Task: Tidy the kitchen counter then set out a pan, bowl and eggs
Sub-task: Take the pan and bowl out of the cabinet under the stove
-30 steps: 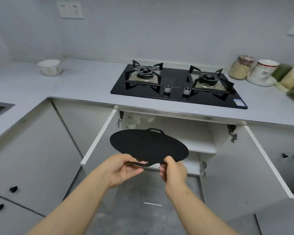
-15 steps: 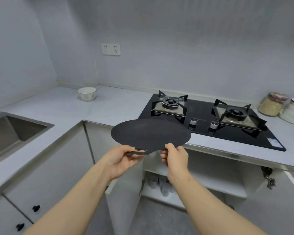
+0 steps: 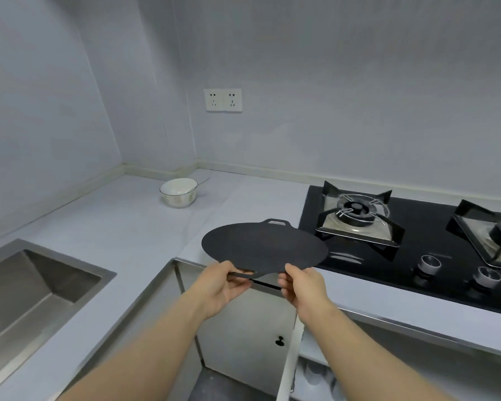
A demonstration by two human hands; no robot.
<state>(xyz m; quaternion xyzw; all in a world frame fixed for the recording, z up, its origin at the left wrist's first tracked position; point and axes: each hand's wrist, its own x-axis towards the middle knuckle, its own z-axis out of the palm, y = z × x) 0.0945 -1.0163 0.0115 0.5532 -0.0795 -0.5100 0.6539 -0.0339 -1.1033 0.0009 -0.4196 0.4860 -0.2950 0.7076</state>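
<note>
A flat round black pan (image 3: 265,246) with a small loop handle at each end hangs level above the counter's front edge, just left of the hob. My left hand (image 3: 224,286) pinches its near handle from the left. My right hand (image 3: 302,285) grips the near rim from the right. A white bowl (image 3: 178,193) with a faint pattern stands far back on the pale counter (image 3: 122,227), near the corner. No eggs are in view.
A black glass gas hob (image 3: 417,256) with two burners and two knobs fills the counter's right. A steel sink (image 3: 26,287) is sunk in at the left. Below, a white cupboard door (image 3: 290,360) stands open edge-on. A double socket (image 3: 222,100) sits on the wall.
The pan has come up from in front of the open cupboard to counter height, still in both hands. My view has risen and swung left, bringing the sink and corner into sight.
</note>
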